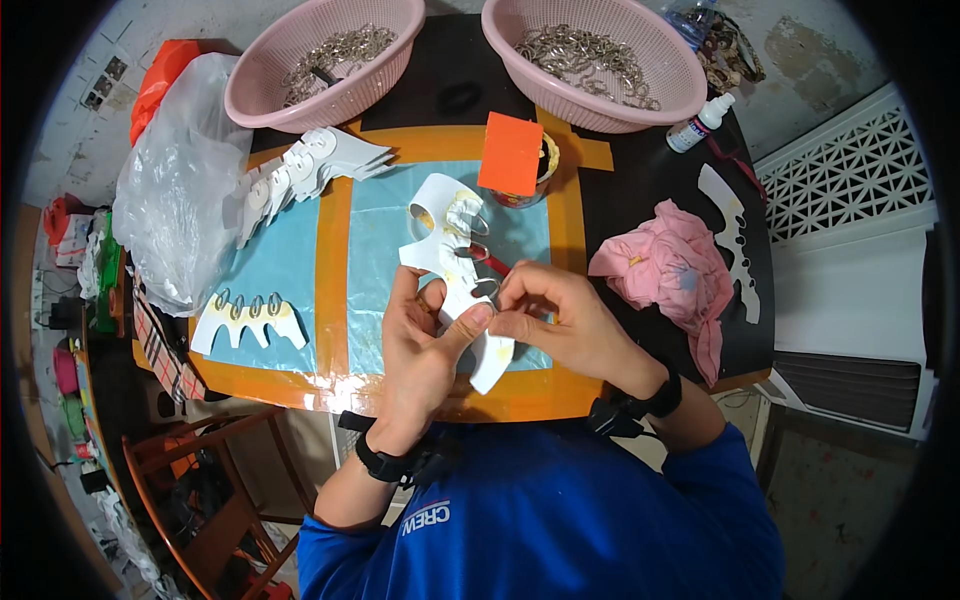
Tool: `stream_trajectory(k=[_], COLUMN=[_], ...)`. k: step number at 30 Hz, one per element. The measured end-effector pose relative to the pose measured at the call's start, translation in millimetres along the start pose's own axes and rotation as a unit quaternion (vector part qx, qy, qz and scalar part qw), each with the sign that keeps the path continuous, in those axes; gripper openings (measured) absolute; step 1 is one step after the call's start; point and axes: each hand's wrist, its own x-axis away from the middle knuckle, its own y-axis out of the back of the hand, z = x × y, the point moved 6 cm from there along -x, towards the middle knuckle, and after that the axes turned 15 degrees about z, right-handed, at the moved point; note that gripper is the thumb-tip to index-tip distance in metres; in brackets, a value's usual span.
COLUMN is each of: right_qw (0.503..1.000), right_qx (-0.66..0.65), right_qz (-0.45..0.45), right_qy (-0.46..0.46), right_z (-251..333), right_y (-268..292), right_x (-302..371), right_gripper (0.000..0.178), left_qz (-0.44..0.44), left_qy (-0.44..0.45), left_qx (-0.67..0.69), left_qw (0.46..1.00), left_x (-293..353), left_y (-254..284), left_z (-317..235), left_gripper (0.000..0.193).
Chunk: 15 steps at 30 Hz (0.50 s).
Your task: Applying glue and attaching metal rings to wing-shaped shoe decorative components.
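A white cut-out piece [446, 250] with narrow tabs, metal D-rings and yellowish glue smears is up over the blue mat. My left hand [420, 340] grips its lower part, thumb pressed on the front. My right hand [550, 315] is closed, thumb and forefinger pinching at a tab on the piece's right edge; the fingertips partly hide what is pinched. A red stick [489, 262] shows between the piece and my right fingers; I cannot tell whether it is held. Left of my hands lies a similar white piece [250, 325] with several upright metal rings.
Two pink baskets [235, 95] of metal rings stand at the back. A tin with an orange card [511, 152] is nearer. Stacked white pieces [310, 165] and a plastic bag [180, 190] sit left; a pink cloth [665, 265], white bottle [702, 123] and white piece [735, 240] right.
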Motion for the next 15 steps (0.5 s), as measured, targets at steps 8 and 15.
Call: stream_trajectory(k=[8, 15], right_qw=[0.997, 0.995], right_qx=[-0.040, -0.100], right_qz=[-0.028, -0.012], right_qy=[0.063, 0.012], right_z=[3.1, -6.1], right_y=[-0.8, 3.6], right_x=[-2.2, 2.4], right_gripper=[0.020, 0.029], left_qz=[0.007, -0.020], left_qy=[0.115, 0.062], left_qx=[0.215, 0.175], left_qw=[0.970, 0.982], left_x=[-2.6, -4.7], left_y=[8.0, 9.0], left_z=[22.4, 14.2], left_gripper=[0.046, 0.045])
